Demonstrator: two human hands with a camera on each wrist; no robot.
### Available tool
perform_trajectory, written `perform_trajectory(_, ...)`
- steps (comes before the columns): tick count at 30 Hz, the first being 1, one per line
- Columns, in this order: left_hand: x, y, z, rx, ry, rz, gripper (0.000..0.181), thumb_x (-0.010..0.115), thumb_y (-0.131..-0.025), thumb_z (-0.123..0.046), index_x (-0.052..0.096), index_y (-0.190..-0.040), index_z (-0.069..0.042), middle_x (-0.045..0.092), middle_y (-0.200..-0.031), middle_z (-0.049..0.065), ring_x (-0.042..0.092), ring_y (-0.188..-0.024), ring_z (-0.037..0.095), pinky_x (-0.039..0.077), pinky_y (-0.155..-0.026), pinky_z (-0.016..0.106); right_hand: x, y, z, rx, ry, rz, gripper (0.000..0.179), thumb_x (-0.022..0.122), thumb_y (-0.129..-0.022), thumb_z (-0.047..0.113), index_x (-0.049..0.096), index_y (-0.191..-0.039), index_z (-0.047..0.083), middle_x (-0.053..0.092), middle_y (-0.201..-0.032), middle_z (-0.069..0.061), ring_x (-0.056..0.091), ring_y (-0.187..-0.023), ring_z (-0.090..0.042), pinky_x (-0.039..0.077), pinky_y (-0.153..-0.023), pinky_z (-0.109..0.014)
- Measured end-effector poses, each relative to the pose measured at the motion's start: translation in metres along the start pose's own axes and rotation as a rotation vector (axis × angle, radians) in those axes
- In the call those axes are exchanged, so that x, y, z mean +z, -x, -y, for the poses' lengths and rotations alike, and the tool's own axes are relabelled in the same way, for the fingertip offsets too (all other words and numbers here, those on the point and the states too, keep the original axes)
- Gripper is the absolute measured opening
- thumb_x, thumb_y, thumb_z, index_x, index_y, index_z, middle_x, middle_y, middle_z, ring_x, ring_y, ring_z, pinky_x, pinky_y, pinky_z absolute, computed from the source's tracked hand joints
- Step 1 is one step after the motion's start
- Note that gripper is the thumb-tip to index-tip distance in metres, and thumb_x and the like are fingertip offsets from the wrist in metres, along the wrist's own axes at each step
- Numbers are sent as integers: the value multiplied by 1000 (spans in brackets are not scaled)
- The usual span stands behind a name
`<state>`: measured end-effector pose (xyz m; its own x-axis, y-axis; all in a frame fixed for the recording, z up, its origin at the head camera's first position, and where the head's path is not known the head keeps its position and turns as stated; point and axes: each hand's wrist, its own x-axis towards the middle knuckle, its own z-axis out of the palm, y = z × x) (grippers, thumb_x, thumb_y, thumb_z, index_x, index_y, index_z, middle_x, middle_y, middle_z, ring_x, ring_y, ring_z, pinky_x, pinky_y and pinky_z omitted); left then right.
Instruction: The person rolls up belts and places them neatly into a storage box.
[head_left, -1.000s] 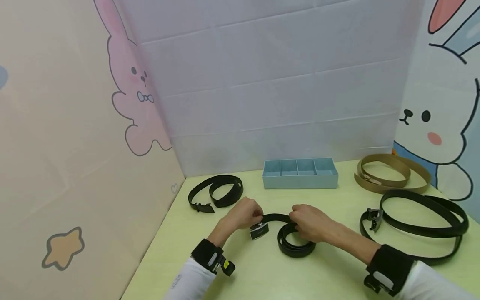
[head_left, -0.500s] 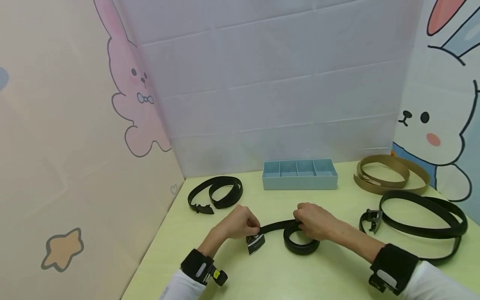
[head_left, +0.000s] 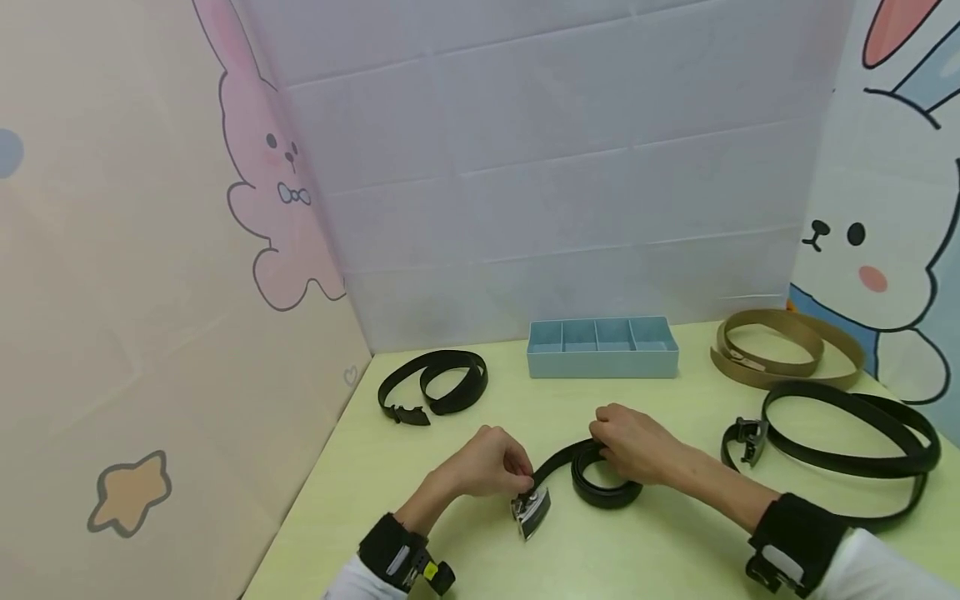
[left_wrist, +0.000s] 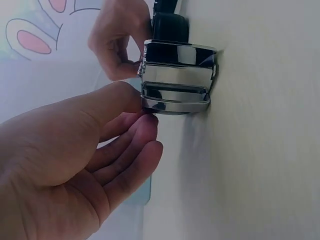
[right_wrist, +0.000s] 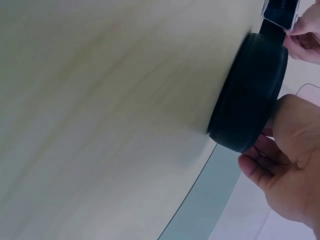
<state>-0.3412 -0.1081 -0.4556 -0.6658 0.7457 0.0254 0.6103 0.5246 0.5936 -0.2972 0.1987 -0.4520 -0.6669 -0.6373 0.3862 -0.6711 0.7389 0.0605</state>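
Observation:
A black belt [head_left: 609, 495] stands on its edge in the middle of the table, mostly wound into a coil. Its shiny metal buckle [head_left: 532, 512] ends a short uncoiled stretch on the left. With thumb and fingertips my left hand [head_left: 487, 463] pinches the belt at the buckle; the left wrist view shows the thumb at the buckle's [left_wrist: 177, 75] edge. My right hand [head_left: 637, 442] pinches the coil's far upper side. In the right wrist view the coil [right_wrist: 252, 90] hides part of the right fingertips.
A pale blue divided tray [head_left: 602, 365] stands at the back. To the left lies a loosely looped black belt [head_left: 457, 398]. On the right are a tan belt [head_left: 832, 350] and a larger black belt [head_left: 847, 467] with a metal buckle. Walls border the back and sides.
My left hand has drawn the buckle end nearer to me, and the buckle has turned from lying sideways to a slant. The coil and my right hand have shifted slightly right.

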Motion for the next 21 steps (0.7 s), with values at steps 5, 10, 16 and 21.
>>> perform_trajectory(5, -10, -13, -5, 4, -134, 60, 7, 90, -97, -16, 87, -90, -13, 82, -82, -9, 67, -70, -7, 56, -69, 15, 0, -1, 0, -1, -40, 0, 29, 94, -87, 3, 68, -82, 16, 55, -81, 4, 51, -74, -11, 52, -70, -31)
perform_trajectory(10, -14, -40, -13, 19, -272, 38, 10, 85, -102, -20, 89, -98, -13, 85, -88, -3, 68, -71, -1, 54, -68, 15, -1, -2, -1, 9, -54, -3, 26, 94, -87, 3, 71, -84, 14, 56, -81, 4, 52, -75, -11, 52, -71, -31)
perform_trajectory(16, -5, -78, -26, 125, -263, 51, 27, 75, -110, -24, 84, -131, -9, 87, -120, 4, 80, -105, 10, 59, -88, 15, -1, -2, -2, 9, -84, -5, 27, 93, -87, 1, 70, -83, 15, 55, -81, 4, 46, -74, -9, 45, -68, -28)
perform_trajectory(21, 5, -96, -37, 160, -272, 98, 24, 81, -105, -27, 86, -126, -16, 87, -114, -1, 76, -97, 3, 54, -81, 11, -1, -1, -5, 13, -159, 3, 22, 88, -91, -2, 75, -89, 16, 57, -83, 4, 43, -75, -5, 41, -68, -26)
